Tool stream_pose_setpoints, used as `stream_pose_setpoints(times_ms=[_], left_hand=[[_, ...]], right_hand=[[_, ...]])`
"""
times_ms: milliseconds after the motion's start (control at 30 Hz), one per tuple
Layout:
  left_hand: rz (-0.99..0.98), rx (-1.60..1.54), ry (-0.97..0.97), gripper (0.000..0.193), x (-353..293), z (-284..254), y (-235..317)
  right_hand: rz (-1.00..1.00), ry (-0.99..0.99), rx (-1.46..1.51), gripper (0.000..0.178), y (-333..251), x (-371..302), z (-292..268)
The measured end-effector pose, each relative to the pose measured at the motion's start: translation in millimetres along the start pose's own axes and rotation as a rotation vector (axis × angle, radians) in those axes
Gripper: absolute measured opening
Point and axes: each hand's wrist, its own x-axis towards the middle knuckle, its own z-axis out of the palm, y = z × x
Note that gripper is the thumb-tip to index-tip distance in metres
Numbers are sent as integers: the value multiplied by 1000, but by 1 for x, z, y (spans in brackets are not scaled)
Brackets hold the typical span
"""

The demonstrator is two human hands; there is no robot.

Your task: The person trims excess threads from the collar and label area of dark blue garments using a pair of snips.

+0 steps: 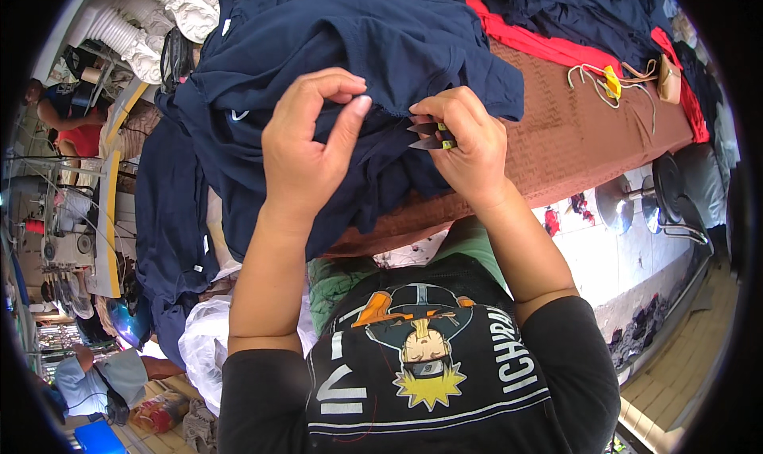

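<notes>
A dark navy garment (286,48) lies bunched over the table in front of me. Above its near side, my left hand (306,140) is raised with the thumb and curled fingers apart, and nothing shows between them. My right hand (469,140) holds a pair of small thread snips (429,143), their dark blades pointing left and slightly apart. The tips of my right thumb and forefinger are close together at the garment's seam edge; whether they pinch cloth or a thread, I cannot tell.
A brown textured cloth (556,120) covers the table. Red fabric (548,44), more navy garments (572,9) and a yellow item with cords (612,84) lie at right. White plastic (208,347) hangs at left. Sewing machines (67,249) and other people stand farther left.
</notes>
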Motion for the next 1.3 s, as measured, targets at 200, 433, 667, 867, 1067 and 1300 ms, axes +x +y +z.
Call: stream_pose_setpoints(times_ms=[200, 433, 667, 867, 1067, 1300], left_hand=[[116, 123, -204, 17, 12, -3, 1], [32, 95, -310, 19, 5, 0, -5], [128, 214, -386, 16, 8, -5, -2], [-265, 1, -312, 8, 2, -10, 14], [-39, -147, -129, 11, 7, -14, 9], [47, 167, -362, 23, 3, -3, 7]], right_hand=[[-30, 53, 18, 31, 2, 0, 2], [35, 82, 102, 28, 1, 3, 2], [67, 68, 113, 29, 0, 3, 1], [81, 60, 101, 28, 1, -1, 0], [63, 53, 106, 30, 1, -1, -2], [32, 35, 90, 30, -3, 1, -4]])
